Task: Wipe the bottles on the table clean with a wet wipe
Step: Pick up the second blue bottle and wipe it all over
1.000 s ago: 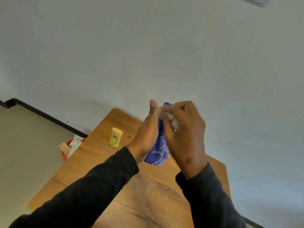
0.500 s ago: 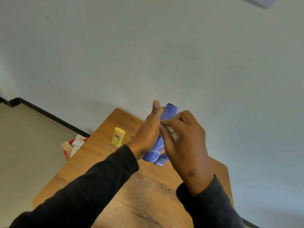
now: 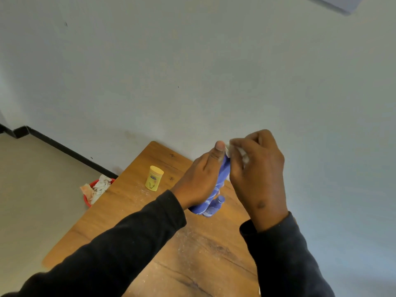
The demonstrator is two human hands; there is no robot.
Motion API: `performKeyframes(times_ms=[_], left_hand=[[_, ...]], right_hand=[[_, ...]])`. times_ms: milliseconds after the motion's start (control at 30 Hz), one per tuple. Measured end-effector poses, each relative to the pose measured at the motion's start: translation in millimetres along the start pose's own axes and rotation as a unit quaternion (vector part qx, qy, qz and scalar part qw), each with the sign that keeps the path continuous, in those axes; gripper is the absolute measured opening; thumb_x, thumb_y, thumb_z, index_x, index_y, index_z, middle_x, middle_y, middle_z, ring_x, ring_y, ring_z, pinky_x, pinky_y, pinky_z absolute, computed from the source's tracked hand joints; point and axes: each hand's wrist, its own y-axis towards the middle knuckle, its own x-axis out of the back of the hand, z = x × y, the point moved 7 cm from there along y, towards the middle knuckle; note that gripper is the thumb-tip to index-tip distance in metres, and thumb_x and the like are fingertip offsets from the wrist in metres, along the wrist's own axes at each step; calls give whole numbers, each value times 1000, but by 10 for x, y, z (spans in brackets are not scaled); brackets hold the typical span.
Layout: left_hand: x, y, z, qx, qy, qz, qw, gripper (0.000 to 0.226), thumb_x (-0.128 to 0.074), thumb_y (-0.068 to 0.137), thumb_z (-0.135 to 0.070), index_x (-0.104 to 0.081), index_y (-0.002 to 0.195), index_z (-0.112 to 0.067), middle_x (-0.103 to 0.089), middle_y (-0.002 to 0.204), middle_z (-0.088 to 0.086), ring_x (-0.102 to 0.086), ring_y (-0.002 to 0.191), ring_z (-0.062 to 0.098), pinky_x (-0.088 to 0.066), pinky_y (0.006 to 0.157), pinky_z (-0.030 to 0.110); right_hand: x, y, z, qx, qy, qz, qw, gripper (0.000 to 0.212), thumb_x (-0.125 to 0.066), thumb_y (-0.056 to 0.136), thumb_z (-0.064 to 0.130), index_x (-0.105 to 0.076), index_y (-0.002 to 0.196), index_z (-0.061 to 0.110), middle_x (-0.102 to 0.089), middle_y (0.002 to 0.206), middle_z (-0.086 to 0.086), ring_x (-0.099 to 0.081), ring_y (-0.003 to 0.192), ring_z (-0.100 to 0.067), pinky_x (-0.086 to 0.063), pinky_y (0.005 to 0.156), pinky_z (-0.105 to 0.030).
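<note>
My left hand (image 3: 200,181) grips a blue bottle with white marbling (image 3: 222,175), held upright above the wooden table (image 3: 132,202). Around the bottle's top my right hand (image 3: 257,168) is closed on a white wet wipe (image 3: 231,150), which hides the cap. A second blue bottle (image 3: 215,207) shows just below, behind the held one. A small yellow bottle (image 3: 154,178) stands upright on the table to the left, apart from both hands.
A red bin (image 3: 91,192) full of crumpled white wipes sits on the floor beside the table's left edge. The table stands against a pale wall with a black skirting (image 3: 64,147). White dust speckles the tabletop.
My right hand has slid up the blue bottle with the wipe, from mid-body to its top, now covering the cap that showed half a second ago. The left hand keeps its grip.
</note>
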Motion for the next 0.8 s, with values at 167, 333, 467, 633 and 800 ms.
performKeyframes(times_ms=[167,333,467,633,800], left_hand=[[140,40,-28,36,-85,-34,995,85,-23,79,-88,-57,89,-11,-63,93,32,-63,88,48,-55,84,54],[41,14,57,95,-171,2,981,92,-25,81,-75,-63,110,3,-63,85,24,-61,74,36,-55,60,34],[76,61,96,101,-207,-4,973,99,-29,79,-80,-59,127,2,-62,104,38,-62,90,41,-57,77,43],[134,102,224,133,-233,2,963,110,-36,70,-93,-56,135,-7,-59,96,22,-59,79,35,-54,75,42],[55,66,117,111,-264,3,958,92,-30,85,-83,-62,131,-9,-59,101,33,-59,93,39,-55,87,51]], right_hand=[[-107,-275,258,79,56,45,994,6,-70,85,6,-73,82,10,-53,82,2,-54,67,-14,-39,63,-12],[20,-117,-73,-15,107,-43,993,15,-76,83,-3,-74,80,12,-66,85,-2,-57,76,-7,-44,69,-9],[-13,-233,199,67,107,-11,992,7,-76,85,2,-76,87,9,-66,90,-3,-63,80,-16,-53,70,-25],[-76,-310,56,48,108,7,993,13,-80,81,-2,-75,86,9,-65,90,-1,-61,78,-10,-53,69,-22],[-6,-268,131,52,108,-23,993,17,-79,79,-7,-75,89,6,-67,100,-4,-64,89,-17,-55,73,-28]])
